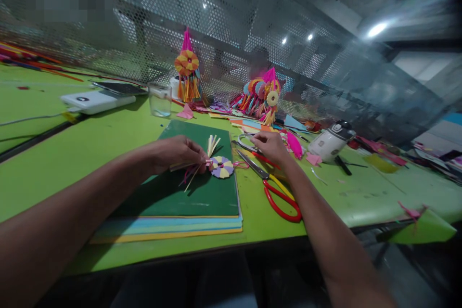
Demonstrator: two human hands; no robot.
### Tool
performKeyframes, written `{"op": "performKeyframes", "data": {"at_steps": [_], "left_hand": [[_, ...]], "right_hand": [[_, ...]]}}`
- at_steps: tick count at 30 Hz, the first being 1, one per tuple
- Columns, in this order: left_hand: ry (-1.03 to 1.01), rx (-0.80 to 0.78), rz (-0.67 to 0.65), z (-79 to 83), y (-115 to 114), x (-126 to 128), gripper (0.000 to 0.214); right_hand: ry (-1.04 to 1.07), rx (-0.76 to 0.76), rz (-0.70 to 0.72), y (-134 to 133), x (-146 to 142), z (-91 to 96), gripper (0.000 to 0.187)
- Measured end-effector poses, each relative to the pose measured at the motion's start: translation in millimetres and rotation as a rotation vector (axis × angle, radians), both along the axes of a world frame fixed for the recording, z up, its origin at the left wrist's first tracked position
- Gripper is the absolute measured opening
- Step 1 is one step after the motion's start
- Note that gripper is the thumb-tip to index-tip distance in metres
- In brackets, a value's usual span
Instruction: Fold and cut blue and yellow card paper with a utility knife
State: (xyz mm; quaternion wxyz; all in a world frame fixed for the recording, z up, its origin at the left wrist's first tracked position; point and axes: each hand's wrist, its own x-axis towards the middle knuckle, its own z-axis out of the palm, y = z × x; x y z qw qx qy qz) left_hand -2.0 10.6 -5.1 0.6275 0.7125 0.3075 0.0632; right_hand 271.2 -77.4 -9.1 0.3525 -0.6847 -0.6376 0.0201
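Note:
A purple-and-yellow pleated paper rosette (221,167) lies over a dark green sheet, with a pink loop of thread (241,165) at its right. Pale paper strips (213,143) fan out at its left as a tassel. My left hand (186,151) pinches this tassel beside the rosette. Farther right, my right hand (270,145) has its fingers closed by a pale loop-shaped thing (246,141); whatever they grip is hidden. Just below that hand rest large scissors (266,178) with red handles, and a yellow-handled tool lies partly under the wrist.
Coloured sheets (173,228) are stacked under the green one (202,202). Behind stand a glass of water (160,101), a white power bank (97,101), a white flask (330,142) and finished tassel ornaments (186,65). Paper scraps litter the back. A perforated panel (224,33) rises behind.

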Motion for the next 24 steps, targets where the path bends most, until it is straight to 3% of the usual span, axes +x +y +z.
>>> {"op": "performKeyframes", "data": {"at_steps": [24], "left_hand": [[0.026,0.082,0.016,2.6,-5.4,2.4,0.014]], "right_hand": [[0.053,0.012,-0.164,7.3,25.3,-8.3,0.022]]}}
